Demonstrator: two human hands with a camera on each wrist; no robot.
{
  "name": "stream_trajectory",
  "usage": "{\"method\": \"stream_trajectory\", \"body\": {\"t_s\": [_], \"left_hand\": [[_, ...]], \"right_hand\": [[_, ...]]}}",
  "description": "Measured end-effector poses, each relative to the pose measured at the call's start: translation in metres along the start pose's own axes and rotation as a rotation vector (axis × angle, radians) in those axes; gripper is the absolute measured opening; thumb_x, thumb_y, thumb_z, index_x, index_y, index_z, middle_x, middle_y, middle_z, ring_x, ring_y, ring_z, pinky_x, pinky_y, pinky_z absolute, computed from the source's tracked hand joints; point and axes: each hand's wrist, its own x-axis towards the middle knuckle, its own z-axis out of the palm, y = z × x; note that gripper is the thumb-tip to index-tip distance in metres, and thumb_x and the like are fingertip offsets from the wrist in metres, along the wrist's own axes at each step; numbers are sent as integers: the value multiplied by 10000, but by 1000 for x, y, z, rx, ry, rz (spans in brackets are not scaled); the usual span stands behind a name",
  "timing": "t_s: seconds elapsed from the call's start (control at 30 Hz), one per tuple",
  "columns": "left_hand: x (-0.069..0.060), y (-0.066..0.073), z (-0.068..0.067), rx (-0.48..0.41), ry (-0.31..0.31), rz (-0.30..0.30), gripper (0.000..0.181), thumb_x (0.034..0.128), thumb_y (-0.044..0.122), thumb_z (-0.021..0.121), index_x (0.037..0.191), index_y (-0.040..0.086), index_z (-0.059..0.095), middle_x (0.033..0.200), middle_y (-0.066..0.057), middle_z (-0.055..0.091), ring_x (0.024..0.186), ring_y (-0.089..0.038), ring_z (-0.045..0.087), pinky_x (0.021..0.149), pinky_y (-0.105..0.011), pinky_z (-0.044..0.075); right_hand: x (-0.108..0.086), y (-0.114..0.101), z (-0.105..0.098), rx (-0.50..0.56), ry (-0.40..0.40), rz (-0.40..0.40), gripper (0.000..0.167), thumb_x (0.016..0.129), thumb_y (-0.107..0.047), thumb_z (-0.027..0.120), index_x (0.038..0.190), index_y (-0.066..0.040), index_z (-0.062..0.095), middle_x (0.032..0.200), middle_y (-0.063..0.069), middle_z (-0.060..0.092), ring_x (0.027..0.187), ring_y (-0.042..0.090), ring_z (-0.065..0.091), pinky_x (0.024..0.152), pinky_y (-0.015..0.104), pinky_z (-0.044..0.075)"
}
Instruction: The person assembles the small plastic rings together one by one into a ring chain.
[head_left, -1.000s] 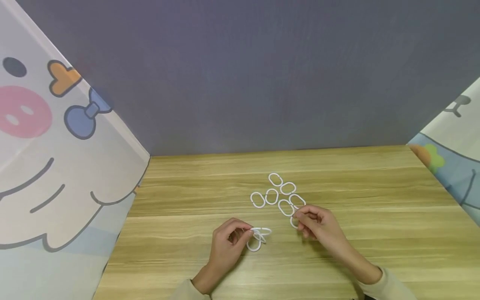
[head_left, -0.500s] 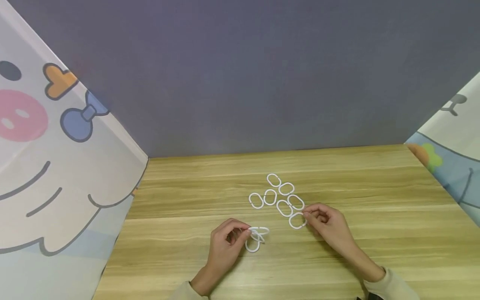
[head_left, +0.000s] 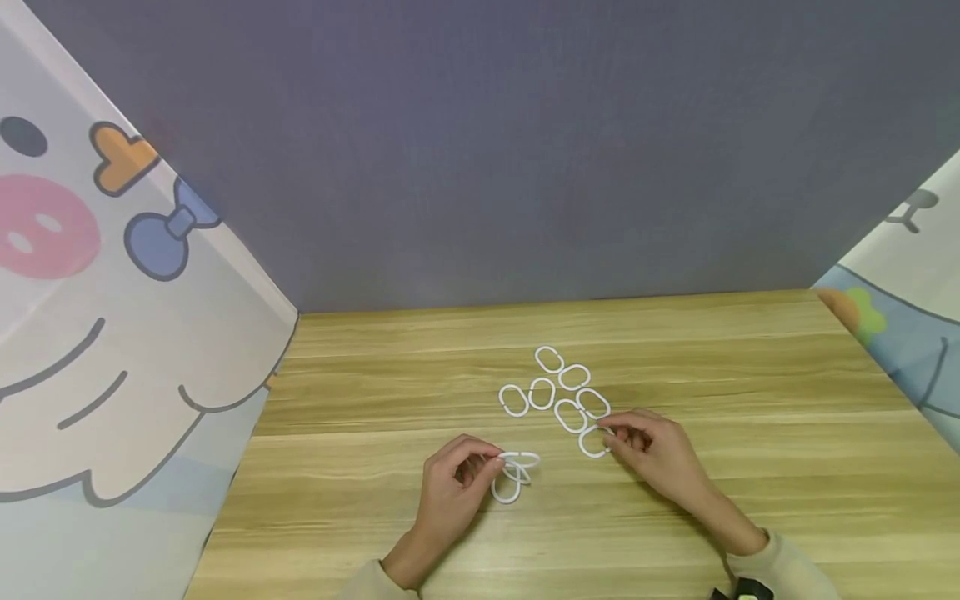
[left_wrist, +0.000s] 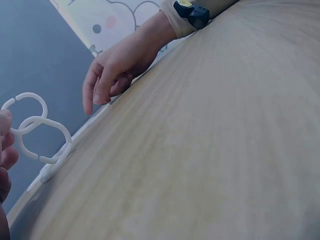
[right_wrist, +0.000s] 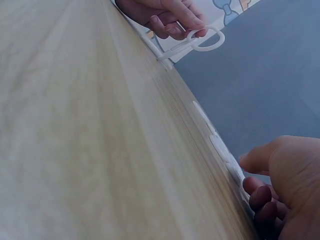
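Note:
My left hand (head_left: 457,479) pinches a white oval plastic ring (head_left: 527,453) between thumb and fingertips, above the near middle of the table. Other white rings hang linked to it, the lowest ring (head_left: 506,502) reaching down to or close to the wood. Small gaps show in the linked rings (left_wrist: 46,107) in the left wrist view. Further right, my right hand (head_left: 656,454) touches the edge of a loose ring (head_left: 581,444) lying flat. Its index finger and thumb stand apart there; the left wrist view shows the fingers pointing down, loosely bent.
Several more loose rings lie flat just beyond the hands, among them the farthest ring (head_left: 537,353) and a left ring (head_left: 501,400). The wooden table (head_left: 360,375) ends at a grey panel (head_left: 525,167). Cartoon-printed panels (head_left: 187,350) stand at both sides.
The ring at my right hand has come out from under the fingertips, which shifted right and then slightly back left over its edge. My left hand keeps holding the linked rings in place.

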Motion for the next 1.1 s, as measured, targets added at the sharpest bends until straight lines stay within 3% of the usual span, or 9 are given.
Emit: {"method": "stream_trajectory", "body": {"t_s": [0.2,0.47,0.77,1.1], "left_hand": [[0,0,-1,8,4,-9,196,918,-41,863,996,130,808,882,-8,757,726,-24,606,521,-153,441],[1,0,1,28,41,52,201,920,-64,849,1012,109,803,869,-41,747,695,-70,612,493,-181,450],[2,0,1,66,73,22,165,927,-38,852,1005,101,806,850,-18,734,709,-33,598,496,-180,450],[2,-1,1,76,84,8,68,959,38,861,990,54,802,840,2,725,710,-53,605,513,-180,455]], "right_hand": [[0,0,1,-48,-27,-27,312,848,64,908,1101,-113,861,829,-158,630,643,-34,474,526,150,407],[0,-1,1,-118,-41,17,261,842,6,940,1037,-135,838,809,-180,556,631,-57,427,518,165,389],[0,-4,-1,-152,-43,62,301,841,-29,959,885,-241,751,798,-187,561,634,-45,430,526,183,394],[0,-5,-1,-167,-44,89,245,898,-2,899,910,-178,729,814,-142,570,650,-41,434,527,214,411]]}}
